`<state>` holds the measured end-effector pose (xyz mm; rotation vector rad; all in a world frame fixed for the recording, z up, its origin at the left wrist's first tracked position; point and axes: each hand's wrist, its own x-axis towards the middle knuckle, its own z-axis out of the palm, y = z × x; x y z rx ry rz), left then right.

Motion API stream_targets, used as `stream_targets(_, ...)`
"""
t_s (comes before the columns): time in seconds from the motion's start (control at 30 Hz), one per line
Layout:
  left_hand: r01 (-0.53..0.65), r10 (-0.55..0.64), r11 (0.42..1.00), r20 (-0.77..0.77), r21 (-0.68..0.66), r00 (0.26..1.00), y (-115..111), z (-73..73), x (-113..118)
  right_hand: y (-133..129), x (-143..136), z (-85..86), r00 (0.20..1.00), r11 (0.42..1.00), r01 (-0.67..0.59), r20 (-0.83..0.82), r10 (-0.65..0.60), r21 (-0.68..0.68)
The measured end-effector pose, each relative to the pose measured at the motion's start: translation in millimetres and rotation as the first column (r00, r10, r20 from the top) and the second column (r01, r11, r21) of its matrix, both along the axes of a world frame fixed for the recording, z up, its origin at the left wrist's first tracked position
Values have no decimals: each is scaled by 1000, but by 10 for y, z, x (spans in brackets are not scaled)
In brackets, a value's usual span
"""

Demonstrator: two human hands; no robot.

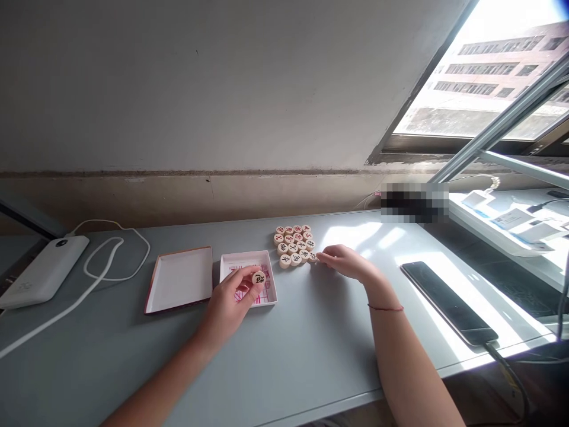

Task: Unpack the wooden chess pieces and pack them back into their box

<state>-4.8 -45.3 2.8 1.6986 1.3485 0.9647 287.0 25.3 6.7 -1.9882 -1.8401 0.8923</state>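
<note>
Between its thumb and fingers, my left hand (235, 295) grips a round Chinese chess piece (258, 278) with a dark character facing up. That hand is over the small white box (226, 260), which has a red printed pattern on its floor. Right of the box, several stacked Chinese chess pieces (293, 247) stand in close rows, red characters at the back and dark ones in front. My right hand (344, 261) has its fingertips closed at the front right corner piece (313, 256) of this group. Its fingers partly overlap, so the exact grip is hard to see.
A shallow box lid (180, 279) lies left of the box. Further left are a white power bank (44, 270) and a looping white cable (100, 279). A phone (448, 302) lies at the right, plugged into a cable. A wall runs behind the grey table (284, 362).
</note>
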Motion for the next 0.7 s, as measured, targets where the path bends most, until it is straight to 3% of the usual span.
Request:
stream_targets(0.07, 19, -18, 999, -34, 35, 999, -17, 12, 11, -22, -63, 65, 999, 999, -37, 12, 36, 21)
stream_targets(0.13, 46, -37, 994, -80, 104, 996, -48, 20, 31, -87, -218, 159, 986, 988, -145, -75, 148, 42)
stream_targets(0.2, 87, -63, 976, -125, 201, 990, -83, 18, 55, -199, -460, 255, 909, 941, -334, -243, 337, 55)
stream_targets(0.27, 130, -88, 947, -151, 295, 985, -109, 8, 73, -326, -720, 329, 779, 850, -522, -363, 511, 76)
stream_targets(0.37, 169, -107, 920, -190, 354, 976, -105, 1, 58, -432, -930, 371, 706, 798, -597, -420, 570, 80)
stream_targets(0.43, 200, -110, 918, -267, 341, 957, -74, 18, 9, -398, -866, 354, 741, 829, -551, -404, 536, 89)
stream_targets(0.5, 264, -123, 910, -401, 319, 908, -35, 48, -62, -298, -658, 312, 836, 900, -423, -336, 433, 108)
stream_targets(0.6, 420, -196, 876, -620, 237, 760, 11, 87, -167, -123, -259, 226, 966, 982, -164, -185, 179, 92)
stream_targets(0.7, 492, -261, 862, -724, 123, 639, 27, 85, -212, -20, 8, 125, 987, 997, -76, -143, 73, -18)
